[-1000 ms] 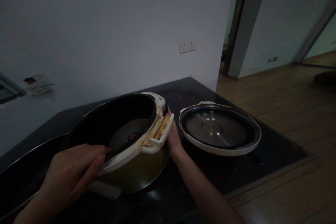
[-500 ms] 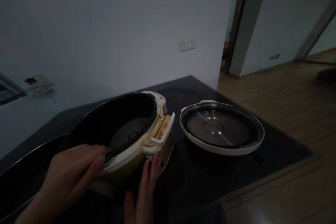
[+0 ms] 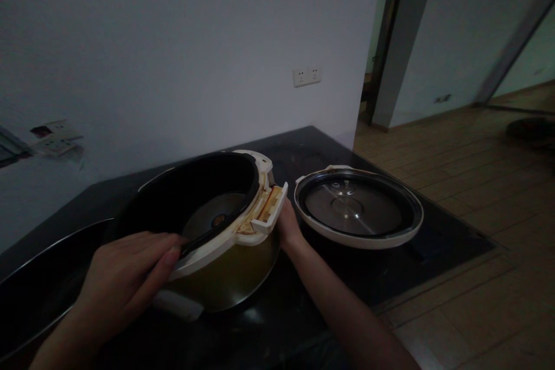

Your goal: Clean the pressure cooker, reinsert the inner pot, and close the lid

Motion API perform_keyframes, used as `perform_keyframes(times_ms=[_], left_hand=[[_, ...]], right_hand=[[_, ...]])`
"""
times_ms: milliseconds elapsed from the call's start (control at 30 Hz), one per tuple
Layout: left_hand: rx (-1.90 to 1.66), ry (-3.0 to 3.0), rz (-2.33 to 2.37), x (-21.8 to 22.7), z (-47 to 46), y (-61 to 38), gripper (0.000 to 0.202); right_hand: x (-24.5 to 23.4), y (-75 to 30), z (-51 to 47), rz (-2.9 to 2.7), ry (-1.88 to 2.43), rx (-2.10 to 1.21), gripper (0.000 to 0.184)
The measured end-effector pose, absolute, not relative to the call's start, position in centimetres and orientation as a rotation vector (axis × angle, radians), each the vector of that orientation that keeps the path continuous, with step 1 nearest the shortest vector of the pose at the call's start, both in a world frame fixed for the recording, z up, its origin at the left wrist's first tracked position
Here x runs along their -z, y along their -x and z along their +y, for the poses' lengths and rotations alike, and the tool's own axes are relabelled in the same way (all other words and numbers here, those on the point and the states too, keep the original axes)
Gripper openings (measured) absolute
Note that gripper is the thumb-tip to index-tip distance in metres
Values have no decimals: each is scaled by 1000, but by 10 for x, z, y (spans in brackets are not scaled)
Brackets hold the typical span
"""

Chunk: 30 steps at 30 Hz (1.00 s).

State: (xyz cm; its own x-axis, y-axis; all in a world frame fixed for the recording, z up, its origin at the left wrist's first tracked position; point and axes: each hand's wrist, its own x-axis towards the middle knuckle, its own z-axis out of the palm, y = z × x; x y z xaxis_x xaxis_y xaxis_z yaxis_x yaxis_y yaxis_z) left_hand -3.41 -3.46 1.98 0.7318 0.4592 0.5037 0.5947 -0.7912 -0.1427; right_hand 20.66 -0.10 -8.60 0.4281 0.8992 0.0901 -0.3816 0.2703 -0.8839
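Observation:
An electric cooker body with a stained whitish rim stands on the dark counter, its black inside showing a round metal plate at the bottom. My left hand is closed over its near left rim, fingers on the edge and thumb outside. My right hand reaches to the far right side, beside the protruding white hinge piece. That hand's fingers are hidden behind the cooker, so their grip does not show. To the right lies the round detached lid, its metal inner face up.
A wide black pan lies at the left, beside the cooker. The dark countertop meets a pale wall with a socket plate. Another socket is on the wall at the left. Beyond the counter's right edge is a tiled floor.
My right hand has moved from the cooker's near front side round to its right side, behind the hinge piece. My left hand stays on the rim. The view has shifted slightly.

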Motion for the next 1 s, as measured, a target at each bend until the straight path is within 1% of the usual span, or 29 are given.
perform_keyframes(times_ms=[67, 167, 267, 333, 433, 533, 633, 767, 867, 933, 1000], left_hand=[[655, 2636, -821, -20, -33, 35, 30], [631, 2618, -803, -20, -33, 36, 32], [631, 2593, -771, -19, -34, 36, 34], [632, 2580, -805, -18, -34, 36, 36], [633, 2573, -825, -16, -33, 37, 36], [629, 2581, -802, -17, -32, 37, 36], [604, 2571, -839, -19, -35, 35, 38], [583, 2556, -923, -21, -39, 30, 45], [617, 2586, -871, -21, -37, 31, 40], [642, 2594, -813, -19, -33, 33, 37], [646, 2574, -781, -17, -30, 36, 36]], right_hand=[[84, -214, 9, -690, 921, -979, 42], [87, -209, 1, -681, 925, -980, 46], [100, -181, -36, -647, 956, -921, 53], [114, -153, -69, -637, 1047, -802, 57], [138, -110, -114, -748, 1202, -757, 60], [152, -85, -136, -791, 1285, -737, 59], [148, -90, -127, -782, 1258, -752, 59], [128, -129, -89, -674, 1148, -740, 60], [117, -163, -59, -595, 1062, -861, 64], [112, -182, -41, -591, 966, -959, 59], [108, -195, -23, -608, 880, -1023, 51]])
